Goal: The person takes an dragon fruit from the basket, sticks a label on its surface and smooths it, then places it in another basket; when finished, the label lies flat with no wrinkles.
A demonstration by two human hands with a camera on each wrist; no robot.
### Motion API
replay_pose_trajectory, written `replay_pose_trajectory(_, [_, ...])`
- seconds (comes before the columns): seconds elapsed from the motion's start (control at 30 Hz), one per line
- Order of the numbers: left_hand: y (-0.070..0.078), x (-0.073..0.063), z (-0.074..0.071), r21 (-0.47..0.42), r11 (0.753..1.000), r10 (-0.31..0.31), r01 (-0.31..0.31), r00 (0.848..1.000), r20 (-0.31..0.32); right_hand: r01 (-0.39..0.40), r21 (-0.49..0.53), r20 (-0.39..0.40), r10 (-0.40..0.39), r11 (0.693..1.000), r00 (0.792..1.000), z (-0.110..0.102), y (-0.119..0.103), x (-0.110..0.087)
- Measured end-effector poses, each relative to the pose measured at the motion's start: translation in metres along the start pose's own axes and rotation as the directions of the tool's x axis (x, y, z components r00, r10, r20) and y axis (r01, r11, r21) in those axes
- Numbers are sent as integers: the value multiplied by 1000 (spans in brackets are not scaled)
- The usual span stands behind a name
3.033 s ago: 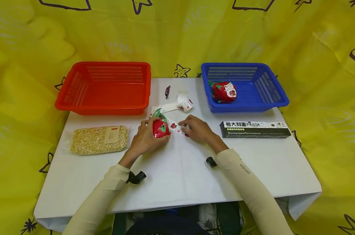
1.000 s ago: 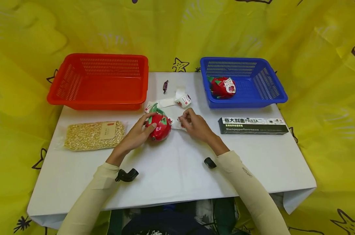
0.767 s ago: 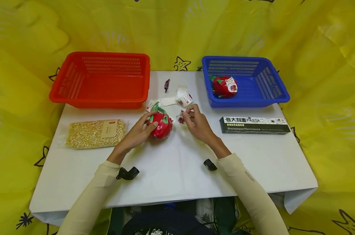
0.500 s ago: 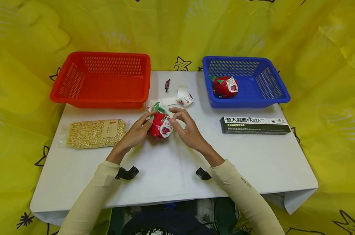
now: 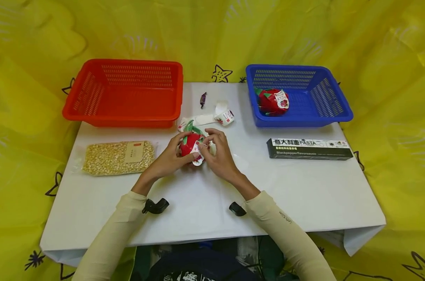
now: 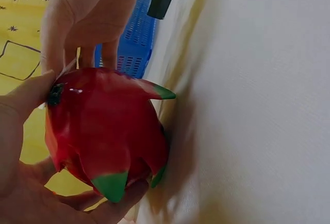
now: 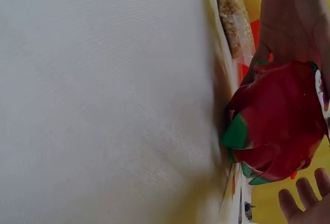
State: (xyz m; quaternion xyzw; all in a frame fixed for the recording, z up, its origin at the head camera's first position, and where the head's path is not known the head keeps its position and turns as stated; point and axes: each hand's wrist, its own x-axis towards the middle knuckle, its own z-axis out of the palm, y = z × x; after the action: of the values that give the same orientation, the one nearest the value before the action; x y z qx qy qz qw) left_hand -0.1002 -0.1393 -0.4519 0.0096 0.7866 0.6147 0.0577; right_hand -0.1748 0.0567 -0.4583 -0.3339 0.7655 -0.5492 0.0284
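Note:
A red dragon fruit [image 5: 186, 145] with green tips is held low over the white table, close to its surface. My left hand [image 5: 168, 159] grips it from the left, fingers around the far side and thumb on a white printed sticker [image 5: 198, 160] on its front. On the right side, my right hand [image 5: 219, 158] has its thumb at the sticker's upper edge, the other fingers loosely bent. Its fingertips [image 7: 305, 193] show apart from the fruit in the right wrist view. A sticker roll [image 5: 225, 117] with an unrolled strip [image 5: 201, 120] lies just beyond the hands.
A red basket [image 5: 128, 121] stands back left. The blue basket [image 5: 305, 121] at back right holds another stickered dragon fruit [image 5: 270, 103]. A bag of yellow kernels [image 5: 108, 158] lies left, a pasta box [image 5: 309, 149] right, and a purple-wrapped candy [image 5: 203, 100] at the back.
My right hand has pulled a sticker from near the roll, moved left and laid it on the dragon fruit. My left thumb has shifted onto the sticker; the left hand kept its grip.

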Motion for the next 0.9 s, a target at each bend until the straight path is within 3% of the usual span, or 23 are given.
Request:
replay_pose_trajectory(0.13, [-1,0,0,25,999,23,-23,1000,19,-93,132,19,92,987,996,-1,8,2])
replay_pose_trajectory(0.3, [-2,2,2,105,994,36,-36,999,-1,-219,230,109,199,948,974,-2,17,2])
replay_pose_trajectory(0.43, [0,10,11,140,990,35,-18,993,-117,-249,252,157,214,935,964,-2,20,1])
replay_pose_trajectory(0.6, [4,18,22,232,971,-4,64,968,-251,-252,278,183,207,927,961,-3,22,3])
replay_pose_trajectory(0.73, [3,15,19,233,971,-7,57,977,-212,-249,269,214,194,931,957,-4,23,4])
replay_pose_trajectory(0.9, [-3,10,6,110,994,14,-8,998,-57,-233,220,279,168,947,946,-12,25,4])
